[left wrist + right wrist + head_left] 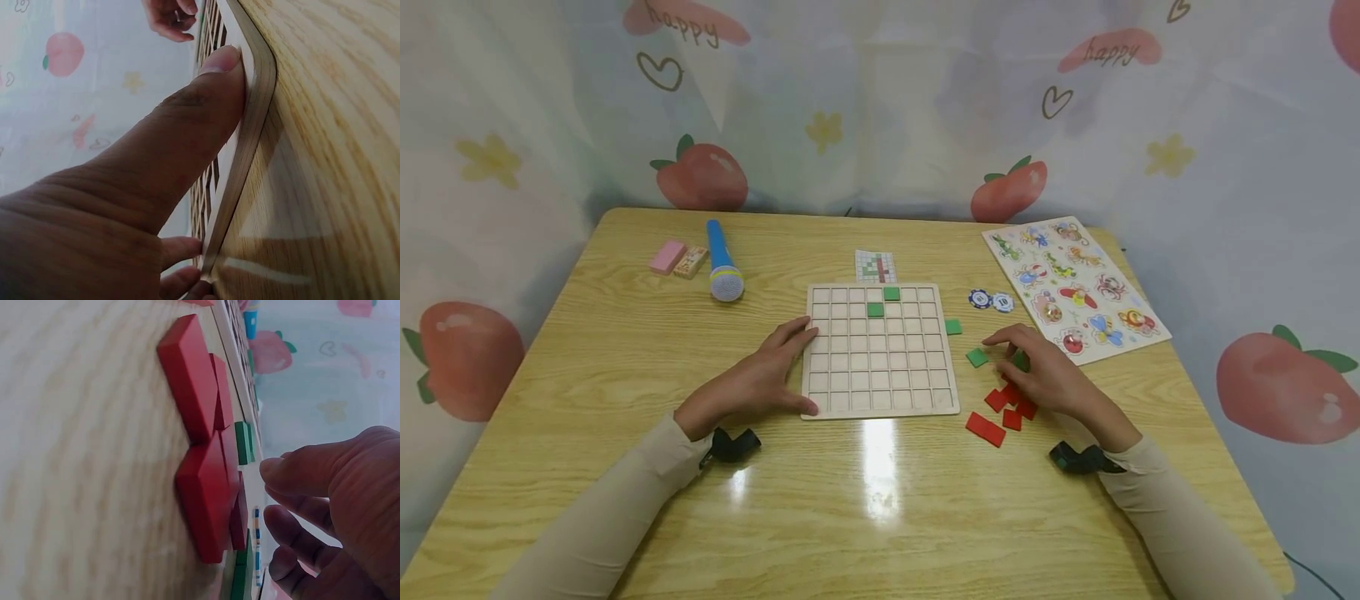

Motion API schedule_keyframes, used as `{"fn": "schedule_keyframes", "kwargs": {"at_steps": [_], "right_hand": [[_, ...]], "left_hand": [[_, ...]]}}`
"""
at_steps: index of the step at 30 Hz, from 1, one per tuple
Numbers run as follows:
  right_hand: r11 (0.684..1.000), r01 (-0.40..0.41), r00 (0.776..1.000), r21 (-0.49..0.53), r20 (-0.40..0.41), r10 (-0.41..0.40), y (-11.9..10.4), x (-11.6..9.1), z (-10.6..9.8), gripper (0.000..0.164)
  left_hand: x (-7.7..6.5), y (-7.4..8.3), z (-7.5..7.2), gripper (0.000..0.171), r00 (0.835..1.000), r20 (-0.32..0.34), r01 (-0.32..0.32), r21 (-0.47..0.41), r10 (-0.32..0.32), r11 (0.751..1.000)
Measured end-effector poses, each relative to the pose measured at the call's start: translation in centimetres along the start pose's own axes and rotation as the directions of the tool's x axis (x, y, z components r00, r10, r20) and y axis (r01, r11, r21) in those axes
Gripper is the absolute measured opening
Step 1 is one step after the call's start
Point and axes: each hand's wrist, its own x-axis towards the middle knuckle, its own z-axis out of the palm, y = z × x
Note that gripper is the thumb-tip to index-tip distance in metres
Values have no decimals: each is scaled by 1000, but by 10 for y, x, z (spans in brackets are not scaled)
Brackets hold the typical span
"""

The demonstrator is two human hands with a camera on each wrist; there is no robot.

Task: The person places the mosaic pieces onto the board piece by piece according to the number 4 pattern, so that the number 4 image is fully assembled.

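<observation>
My left hand (756,375) rests at the left side of a wooden grid board (880,413), its thumb on the near corner and its fingers on the left edge. Two green square tiles (876,310) sit in the board's upper cells. To the right of the board, my right hand (1047,373) hovers over loose tiles with bent fingers. In the right wrist view nothing shows between its thumb and fingers. Nearest its fingertips lies a green tile (977,357), with another green tile (1021,360) partly hidden under the hand. Several red tiles (206,494) lie close below.
A small pattern card (876,267) lies behind the board. One green tile (953,327) is at the board's right edge. Two poker chips (980,298) and an insect puzzle board (1075,287) are at back right. A blue microphone (722,262) and two small boxes (668,257) stand back left.
</observation>
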Motion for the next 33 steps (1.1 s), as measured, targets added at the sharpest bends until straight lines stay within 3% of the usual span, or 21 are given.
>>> {"fn": "schedule_keyframes", "kwargs": {"at_steps": [9, 20, 33], "right_hand": [[1000, -4, 1000, -19, -28, 3, 3, -5, -2, 36], [988, -119, 992, -98, -50, 115, 16, -21, -15, 31], [977, -155, 988, -147, -37, 151, 16, -26, -13, 32]], "left_hand": [[-1, -1, 1, 124, 1000, -2, 0, -1, 0, 1000], [-1, -1, 1, 124, 1000, -3, -1, -5, 1, 1000], [-1, -2, 2, 123, 1000, 4, -7, -7, 7, 1000]]}}
